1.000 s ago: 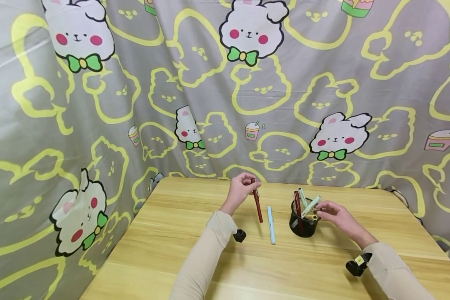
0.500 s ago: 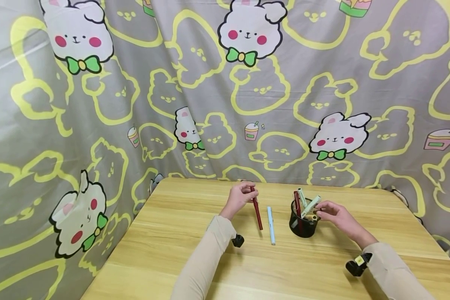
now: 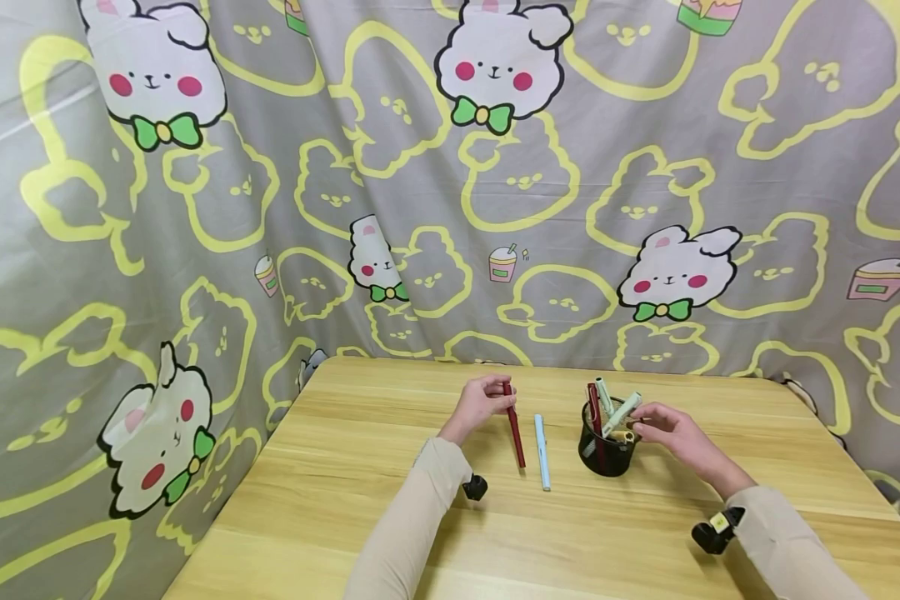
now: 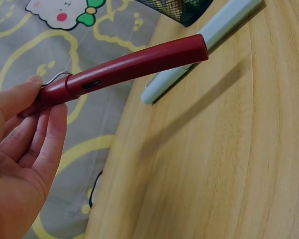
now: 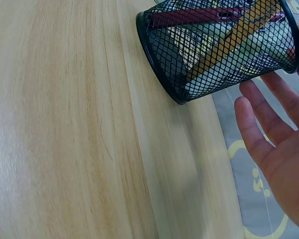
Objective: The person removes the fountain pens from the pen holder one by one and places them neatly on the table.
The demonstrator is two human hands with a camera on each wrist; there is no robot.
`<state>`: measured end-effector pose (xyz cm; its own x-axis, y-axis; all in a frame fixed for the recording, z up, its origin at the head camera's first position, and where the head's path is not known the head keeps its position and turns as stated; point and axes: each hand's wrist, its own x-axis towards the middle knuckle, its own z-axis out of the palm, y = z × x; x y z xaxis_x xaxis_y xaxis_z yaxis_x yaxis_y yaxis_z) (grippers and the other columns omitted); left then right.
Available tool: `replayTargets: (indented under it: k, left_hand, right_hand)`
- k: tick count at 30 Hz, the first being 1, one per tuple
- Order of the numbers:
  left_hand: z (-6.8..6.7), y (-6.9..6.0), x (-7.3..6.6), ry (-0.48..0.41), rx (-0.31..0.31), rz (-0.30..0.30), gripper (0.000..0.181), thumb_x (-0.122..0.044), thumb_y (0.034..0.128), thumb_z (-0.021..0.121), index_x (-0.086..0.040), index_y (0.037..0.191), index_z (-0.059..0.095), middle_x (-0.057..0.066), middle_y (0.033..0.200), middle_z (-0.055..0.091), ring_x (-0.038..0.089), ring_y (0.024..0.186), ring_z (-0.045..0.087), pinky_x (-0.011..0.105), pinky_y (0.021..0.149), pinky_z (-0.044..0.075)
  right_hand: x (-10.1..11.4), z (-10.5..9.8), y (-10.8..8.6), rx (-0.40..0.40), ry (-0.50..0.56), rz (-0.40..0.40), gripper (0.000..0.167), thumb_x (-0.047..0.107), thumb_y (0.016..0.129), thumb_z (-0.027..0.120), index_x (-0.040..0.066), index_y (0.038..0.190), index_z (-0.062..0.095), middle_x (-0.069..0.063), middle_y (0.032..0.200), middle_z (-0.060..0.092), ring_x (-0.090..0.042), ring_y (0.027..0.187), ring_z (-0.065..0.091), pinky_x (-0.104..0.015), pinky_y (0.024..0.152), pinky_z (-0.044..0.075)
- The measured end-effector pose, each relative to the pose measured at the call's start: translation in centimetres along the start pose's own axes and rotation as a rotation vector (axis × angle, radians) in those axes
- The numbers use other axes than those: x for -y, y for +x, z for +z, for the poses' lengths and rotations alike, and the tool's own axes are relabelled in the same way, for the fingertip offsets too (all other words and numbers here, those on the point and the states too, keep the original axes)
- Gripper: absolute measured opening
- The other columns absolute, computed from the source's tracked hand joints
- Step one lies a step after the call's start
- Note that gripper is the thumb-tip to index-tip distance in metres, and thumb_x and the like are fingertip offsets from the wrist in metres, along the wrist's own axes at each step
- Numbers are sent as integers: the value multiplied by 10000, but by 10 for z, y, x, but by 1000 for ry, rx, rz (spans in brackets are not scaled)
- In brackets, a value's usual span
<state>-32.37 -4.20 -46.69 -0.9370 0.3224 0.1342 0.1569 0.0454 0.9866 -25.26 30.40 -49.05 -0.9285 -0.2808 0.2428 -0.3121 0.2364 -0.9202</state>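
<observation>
My left hand (image 3: 480, 406) pinches a dark red pen (image 3: 515, 435) near its capped, clipped end. The pen slants downward, and in the left wrist view its free end (image 4: 189, 50) stands off the wooden surface. Just to its right a light blue pen (image 3: 542, 457) lies on the table. Farther right stands a black mesh pen holder (image 3: 604, 463) with a dark red pen (image 3: 594, 407), pale green pens (image 3: 621, 415) and a yellow-orange pen (image 5: 214, 59) in it. My right hand (image 3: 671, 429) is at the holder's right rim, fingers loosely bent; whether they touch it is unclear.
A wooden table (image 3: 330, 500) spans the front. Behind it and along the left hangs a grey curtain (image 3: 435, 192) with cartoon rabbits and yellow outlines. Black wrist cameras sit below the left sleeve (image 3: 476, 487) and right sleeve (image 3: 712, 535).
My left hand has lowered the dark red pen and brought it slightly toward me, its free end nearing the table beside the light blue pen. The right hand and pen holder have stayed put.
</observation>
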Motion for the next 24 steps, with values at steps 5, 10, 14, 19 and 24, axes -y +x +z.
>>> replayTargets:
  k: [5, 10, 14, 19, 24]
  left_hand:
    - [2, 2, 10, 22, -34, -8, 392, 56, 831, 680, 73, 1210, 582, 234, 1045, 647, 229, 899, 649, 323, 721, 562]
    - [4, 5, 20, 71, -63, -25, 394, 39, 832, 688, 52, 1214, 589, 165, 1008, 663, 214, 891, 644, 321, 721, 561]
    - [5, 4, 24, 114, -79, -27, 387, 43, 837, 679, 48, 1213, 590, 151, 1009, 664, 211, 906, 632, 293, 730, 555]
    - [5, 4, 28, 174, -99, -13, 373, 48, 839, 673, 61, 1202, 589, 152, 1004, 666, 219, 917, 627, 250, 752, 538]
    - [4, 5, 34, 197, -95, -17, 392, 45, 826, 687, 107, 1195, 569, 148, 977, 656, 219, 893, 626, 255, 756, 536]
  right_hand:
    - [1, 0, 0, -5, -3, -9, 269, 34, 932, 578, -154, 1113, 512, -62, 1015, 637, -49, 868, 612, -247, 738, 530]
    - [1, 0, -1, -4, -13, -2, 268, 39, 935, 576, -147, 1119, 515, -79, 1023, 631, -45, 872, 608, -246, 741, 529]
    - [1, 1, -1, -5, -15, 2, 270, 37, 936, 574, -148, 1122, 514, -117, 1031, 630, -40, 875, 607, -244, 740, 529]
    - [0, 1, -1, -4, -10, -3, 269, 31, 936, 571, -151, 1125, 511, -141, 1037, 628, -39, 878, 607, -244, 740, 529]
    - [0, 0, 0, 1, -10, -5, 265, 32, 938, 569, -146, 1127, 512, -95, 1032, 633, -45, 877, 607, -245, 742, 528]
